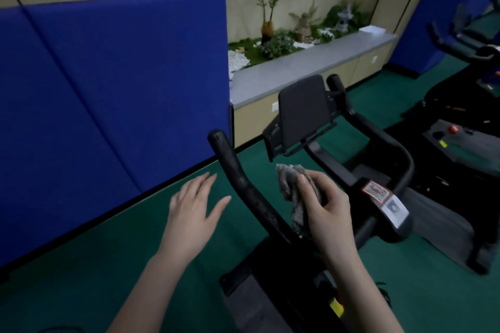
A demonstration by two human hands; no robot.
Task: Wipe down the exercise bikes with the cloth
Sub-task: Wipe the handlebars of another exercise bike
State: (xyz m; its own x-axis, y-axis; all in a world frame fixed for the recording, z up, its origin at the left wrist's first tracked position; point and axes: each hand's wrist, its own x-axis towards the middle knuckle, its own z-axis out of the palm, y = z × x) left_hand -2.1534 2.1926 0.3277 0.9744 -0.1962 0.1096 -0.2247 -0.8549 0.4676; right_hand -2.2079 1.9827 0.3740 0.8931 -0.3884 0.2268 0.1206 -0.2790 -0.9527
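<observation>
A black exercise bike point(384, 197) stands in front of me, its dark console screen point(304, 113) facing away and up. Its left handlebar point(238, 173) curves up toward me. My right hand point(324, 205) grips a crumpled grey cloth point(290, 184) between the two handlebars, just right of the left bar. My left hand point(194, 208) hovers with straight, spread fingers to the left of that bar, apart from it and holding nothing.
A blue padded partition point(108, 89) runs along the left. A grey-topped planter ledge point(297, 67) with plants stands behind the bike. A second bike point(470, 62) and a low machine point(465, 149) stand at the right on green carpet point(108, 265).
</observation>
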